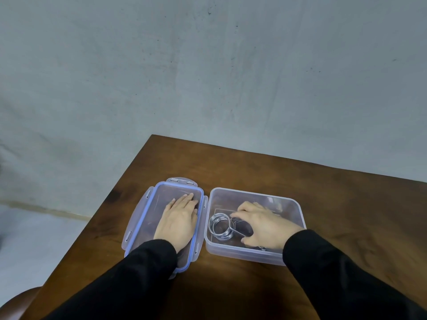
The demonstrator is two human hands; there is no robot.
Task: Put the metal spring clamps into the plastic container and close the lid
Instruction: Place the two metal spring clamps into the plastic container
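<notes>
A clear plastic container stands open on the brown table. Inside it lies a metal spring clamp with a coiled ring on its left side. My right hand reaches into the container, its fingers closed around the clamp's handles. A bit of another metal piece shows under my wrist. The clear lid with a blue seal and side latches lies upside down just left of the container. My left hand rests flat on the lid, fingers together and extended.
The wooden table ends at a corner behind the lid, with its left edge running diagonally close to the lid. A grey wall rises behind. A rounded brown chair part shows at the bottom left.
</notes>
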